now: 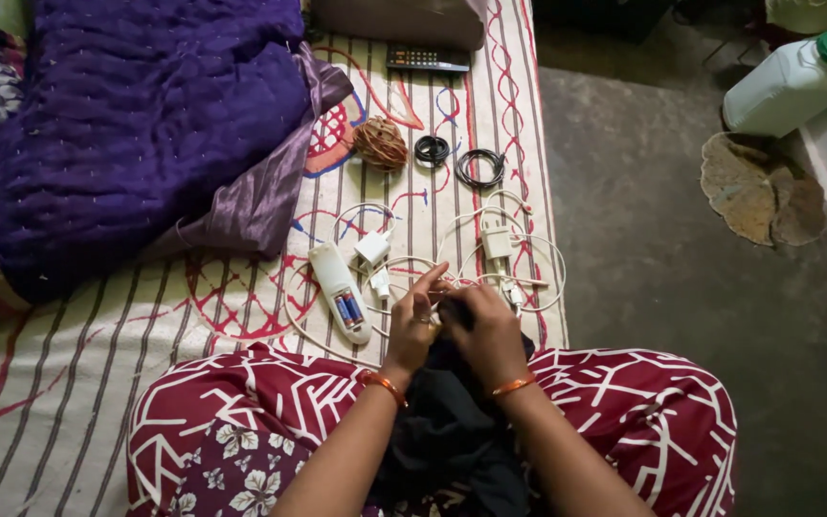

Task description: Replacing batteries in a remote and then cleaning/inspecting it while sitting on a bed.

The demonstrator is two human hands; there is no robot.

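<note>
Hiding a small item, both hands (457, 325) meet over tangled white cables (519, 263).

White cable (452, 283), apparently tangled, on bedsheet (98, 354)

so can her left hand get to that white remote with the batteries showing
Probably yes. The white remote lies on the striped sheet just beside the left hand, with nothing between them but thin white cables. The hand is busy at those cables, though.

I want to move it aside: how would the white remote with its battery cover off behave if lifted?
The white remote looks stiff and light. Its two batteries lie exposed, so tilting it may spill them. White cables loop close by and might drag along.
</note>
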